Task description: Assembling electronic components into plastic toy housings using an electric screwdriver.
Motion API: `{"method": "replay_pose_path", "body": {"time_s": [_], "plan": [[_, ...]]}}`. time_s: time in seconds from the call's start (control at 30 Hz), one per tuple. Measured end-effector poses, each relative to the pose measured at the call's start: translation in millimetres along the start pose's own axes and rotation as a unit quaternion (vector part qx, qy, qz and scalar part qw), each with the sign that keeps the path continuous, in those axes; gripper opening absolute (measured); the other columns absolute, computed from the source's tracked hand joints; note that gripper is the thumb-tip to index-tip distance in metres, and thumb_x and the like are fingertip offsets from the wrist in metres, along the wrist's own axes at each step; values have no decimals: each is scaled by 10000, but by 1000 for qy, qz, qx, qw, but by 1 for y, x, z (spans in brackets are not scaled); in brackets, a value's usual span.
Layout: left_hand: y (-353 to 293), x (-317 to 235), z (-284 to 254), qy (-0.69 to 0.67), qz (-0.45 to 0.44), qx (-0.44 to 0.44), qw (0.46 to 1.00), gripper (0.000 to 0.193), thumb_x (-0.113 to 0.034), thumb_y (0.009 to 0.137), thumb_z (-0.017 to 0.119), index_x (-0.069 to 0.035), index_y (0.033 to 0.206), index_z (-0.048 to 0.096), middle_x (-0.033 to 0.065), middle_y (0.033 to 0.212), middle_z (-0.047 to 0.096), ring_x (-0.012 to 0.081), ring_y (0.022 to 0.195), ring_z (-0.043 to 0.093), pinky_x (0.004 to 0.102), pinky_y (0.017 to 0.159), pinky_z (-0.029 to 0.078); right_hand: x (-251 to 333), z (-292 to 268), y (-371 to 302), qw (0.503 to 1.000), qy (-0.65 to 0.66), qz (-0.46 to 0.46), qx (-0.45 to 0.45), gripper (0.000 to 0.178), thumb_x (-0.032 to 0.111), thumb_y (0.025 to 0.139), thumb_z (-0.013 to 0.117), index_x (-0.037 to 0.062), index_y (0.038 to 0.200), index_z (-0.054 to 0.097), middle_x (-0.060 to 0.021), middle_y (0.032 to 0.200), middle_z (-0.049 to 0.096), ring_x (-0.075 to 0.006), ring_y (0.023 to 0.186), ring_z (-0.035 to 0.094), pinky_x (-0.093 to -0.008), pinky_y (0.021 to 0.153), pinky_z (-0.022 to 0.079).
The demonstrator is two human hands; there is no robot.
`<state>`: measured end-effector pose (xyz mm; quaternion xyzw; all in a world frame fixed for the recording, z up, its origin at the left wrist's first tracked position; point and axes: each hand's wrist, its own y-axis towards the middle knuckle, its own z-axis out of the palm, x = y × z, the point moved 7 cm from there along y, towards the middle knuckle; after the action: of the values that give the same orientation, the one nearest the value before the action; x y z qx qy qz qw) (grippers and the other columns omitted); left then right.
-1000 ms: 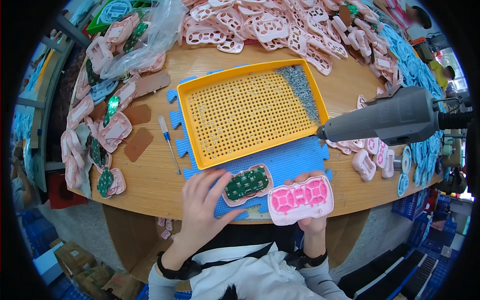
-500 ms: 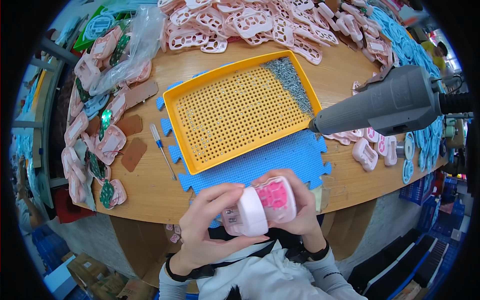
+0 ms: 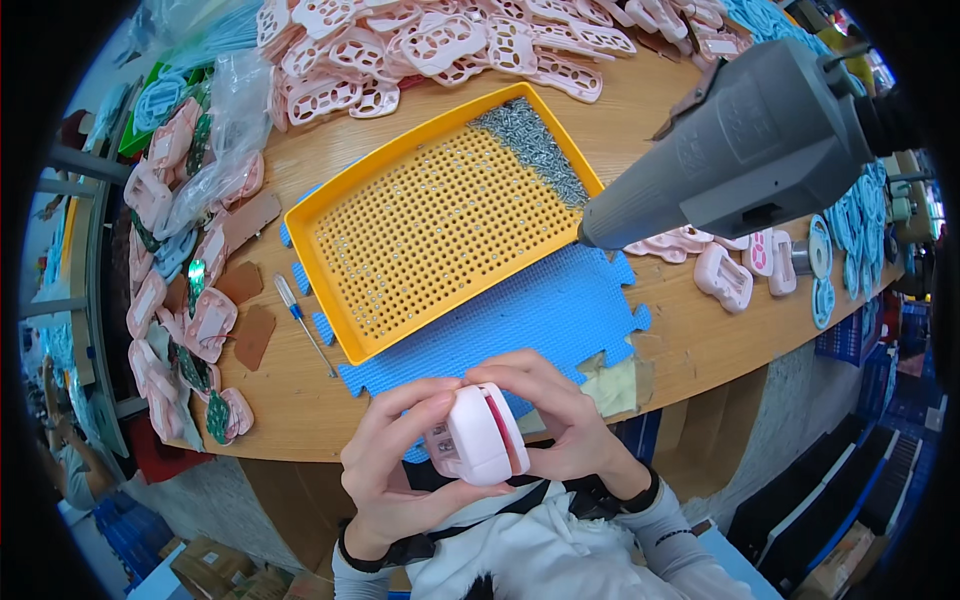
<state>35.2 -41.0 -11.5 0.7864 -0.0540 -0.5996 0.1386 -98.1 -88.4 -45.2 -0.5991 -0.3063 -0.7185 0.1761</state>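
Close to my body, I hold a pale pink plastic casing (image 3: 473,440) in both hands, just past the near edge of the table. Its two halves lie face to face, with a red-pink strip showing along the seam. My left hand (image 3: 385,465) grips the outer half, thumb below and fingers above. On the other side my right hand (image 3: 560,420) is closed round the right half, its fingertips at the top of the casing. The casing's inside is hidden. Beyond my hands lies a blue foam mat (image 3: 500,320) under a yellow perforated tray (image 3: 320,270).
Grey screws (image 3: 535,150) fill the tray's far right corner. A grey electric screwdriver (image 3: 720,150) hangs over its right side. A hand screwdriver (image 3: 303,322) lies left of the mat. Pink shells (image 3: 440,45) are heaped at the back, more parts with green boards (image 3: 217,415) at left.
The right half, whose pink keypad showed before, is now brought against the left half, and the keypad is mostly hidden. My right hand has moved left. The whole view has shifted slightly.
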Motion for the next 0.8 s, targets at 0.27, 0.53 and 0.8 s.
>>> {"method": "replay_pose_path", "body": {"time_s": [0.27,0.53,0.8], "plan": [[3,0,2,2,-18,16,1000,685,-156,539,883,3,1127,571,207,1085,583,283,980,605,353,822,496,1,-1,1,1000,-29,-1,-6,709,25,626,759,11,1284,495,-140,1177,509,-273,1084,503,-345,935,408],[4,-2,-1,-1,-93,25,995,683,-96,506,859,0,1116,568,179,1106,600,293,1082,552,403,957,391,3,-1,4,998,-65,-9,2,727,15,614,759,3,1289,491,-142,1179,509,-272,1075,508,-342,925,414],[5,-6,-8,23,-100,33,994,676,-86,495,864,-3,1103,581,173,1089,613,290,1070,562,400,949,398,4,3,6,998,-57,-9,12,727,18,619,759,-1,1292,485,-145,1182,521,-276,1072,515,-343,920,411]]}}
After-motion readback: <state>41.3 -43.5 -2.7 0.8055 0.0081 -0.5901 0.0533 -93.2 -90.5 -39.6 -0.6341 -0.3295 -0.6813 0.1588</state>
